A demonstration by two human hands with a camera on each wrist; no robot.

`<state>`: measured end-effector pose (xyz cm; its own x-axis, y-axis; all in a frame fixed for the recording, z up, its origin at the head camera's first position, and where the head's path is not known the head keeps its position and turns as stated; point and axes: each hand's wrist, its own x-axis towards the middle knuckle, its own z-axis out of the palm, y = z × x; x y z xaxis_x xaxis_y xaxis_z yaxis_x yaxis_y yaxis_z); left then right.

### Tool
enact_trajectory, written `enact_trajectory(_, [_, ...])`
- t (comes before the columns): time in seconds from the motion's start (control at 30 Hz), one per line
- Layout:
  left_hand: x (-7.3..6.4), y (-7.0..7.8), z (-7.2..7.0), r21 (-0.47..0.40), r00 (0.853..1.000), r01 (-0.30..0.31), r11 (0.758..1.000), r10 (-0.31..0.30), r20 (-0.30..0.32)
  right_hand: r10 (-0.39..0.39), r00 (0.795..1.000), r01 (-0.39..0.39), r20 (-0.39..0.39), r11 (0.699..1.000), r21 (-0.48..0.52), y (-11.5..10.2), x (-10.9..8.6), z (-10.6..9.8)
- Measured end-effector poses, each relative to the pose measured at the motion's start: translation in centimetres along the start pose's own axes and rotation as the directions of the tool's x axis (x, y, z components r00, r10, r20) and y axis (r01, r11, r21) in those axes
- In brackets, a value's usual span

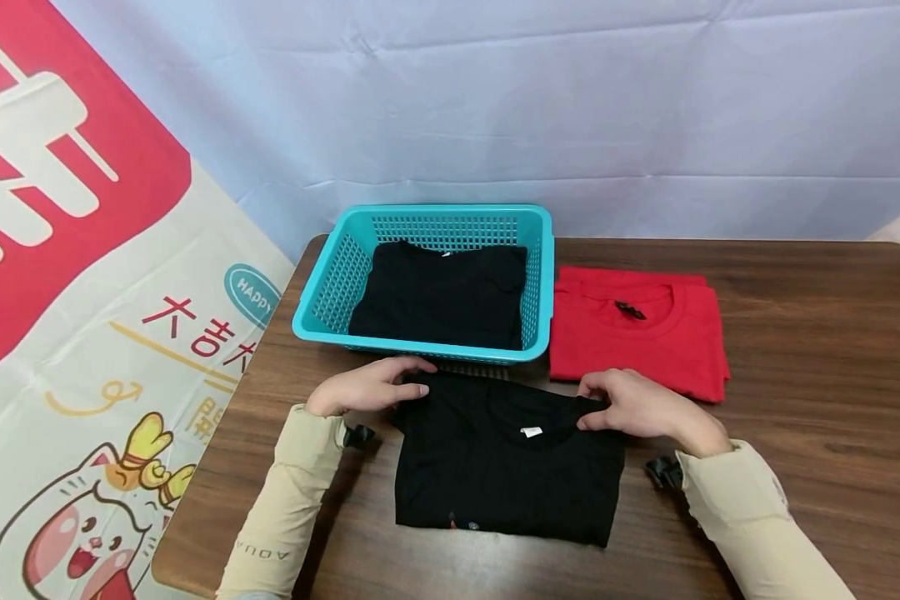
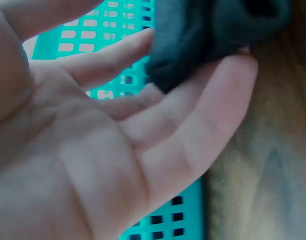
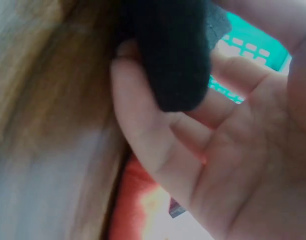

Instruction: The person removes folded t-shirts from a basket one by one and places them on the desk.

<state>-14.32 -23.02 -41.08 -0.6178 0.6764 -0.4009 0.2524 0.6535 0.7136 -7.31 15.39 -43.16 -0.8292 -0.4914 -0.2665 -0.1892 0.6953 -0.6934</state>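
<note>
A folded black T-shirt [image 1: 510, 475] lies in front of the person, its neckline and white label facing up. At its upper left corner, the left hand [image 1: 375, 385] holds the cloth between thumb and fingers. The right hand [image 1: 641, 404] grips the upper right side in the same way. Close up in the left wrist view, dark cloth [image 2: 193, 40] rests over the fingers, with the thumb partly out of frame. The right wrist view shows a thick fold of black cloth [image 3: 173, 60] against curved fingers.
Just beyond the shirt stands a turquoise plastic basket [image 1: 311, 321] holding folded black clothing [image 1: 442, 296]. Folded red T-shirts [image 1: 637, 342] lie to its right on the brown wooden table [image 1: 817, 358]. A pale cloth backdrop [image 1: 570, 108] hangs behind, and a printed banner [image 1: 120, 333] at left.
</note>
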Motion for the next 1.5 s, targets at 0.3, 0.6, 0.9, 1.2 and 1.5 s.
enact_trajectory(0.3, [-2.0,1.1,-1.5,0.137,0.997,-0.081,0.987,0.080,0.014,-0.045,0.968,0.046,-0.246,0.999,-0.002,-1.3,-0.2,-1.0])
enact_trajectory(0.6, [-3.0,2.4,-3.0,-0.143,0.969,-0.235,0.961,0.243,0.039,0.030,0.834,0.158,-0.551,0.944,0.291,-4.2,0.9,-1.3])
enact_trajectory(0.9, [-1.7,3.2,-4.3,-0.109,0.840,-0.258,0.960,0.167,-0.516,0.021,0.875,0.234,-0.484,0.856,0.460,-7.9,3.7,-1.2])
enact_trajectory(1.2, [-0.1,2.2,-4.8,0.037,0.729,0.101,0.994,-0.048,-0.683,0.061,0.954,0.051,-0.292,0.931,0.361,-10.9,6.8,-0.9])
enact_trajectory(1.5, [1.8,0.7,-6.2,0.030,0.732,0.366,0.930,-0.268,-0.627,0.115,0.974,-0.115,-0.197,0.993,0.013,-11.4,10.4,-0.6])
